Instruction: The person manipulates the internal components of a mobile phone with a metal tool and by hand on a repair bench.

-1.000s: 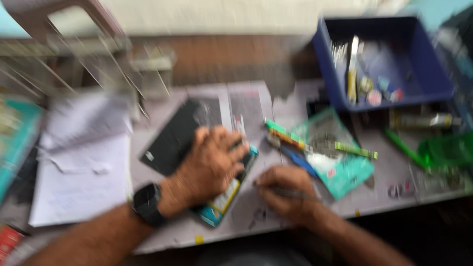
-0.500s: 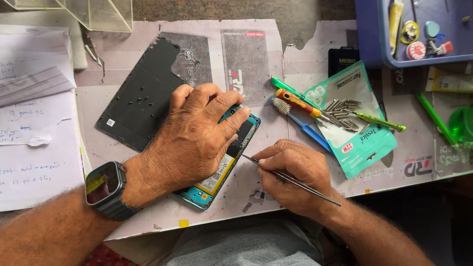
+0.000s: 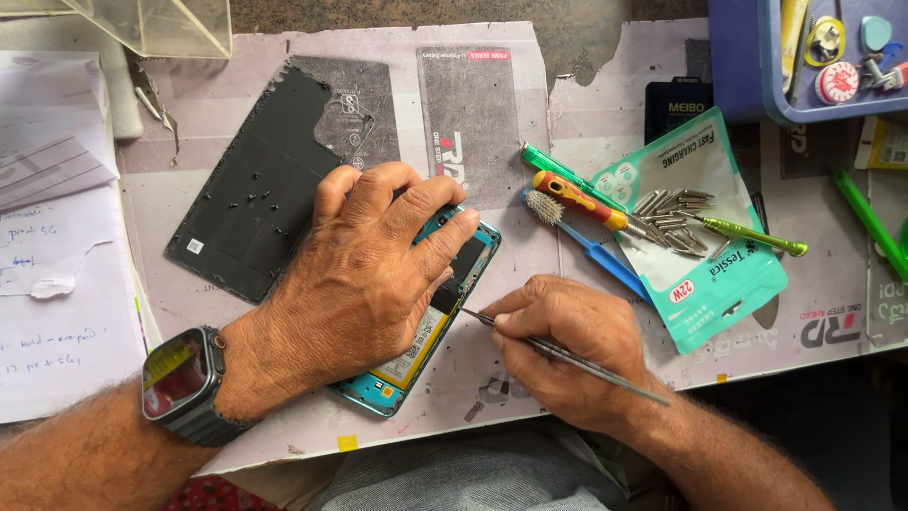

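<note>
Paper-covered bench [image 3: 605,114]: phone [image 3: 445,312], tools, papers.

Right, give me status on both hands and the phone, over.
Left hand flat on opened phone, pinning it. Right hand grips tweezers, tip at phone's edge. Loose screws on black back cover alongside; nothing obstructing.

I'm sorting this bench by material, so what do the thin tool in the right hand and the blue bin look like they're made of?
The thin tool in the right hand looks like bare metal: slim, grey, with a dull sheen, likely steel tweezers or a probe. The blue bin looks like moulded plastic: even colour, smooth, thick rounded rim. The left hand rests on the opened phone.
</note>
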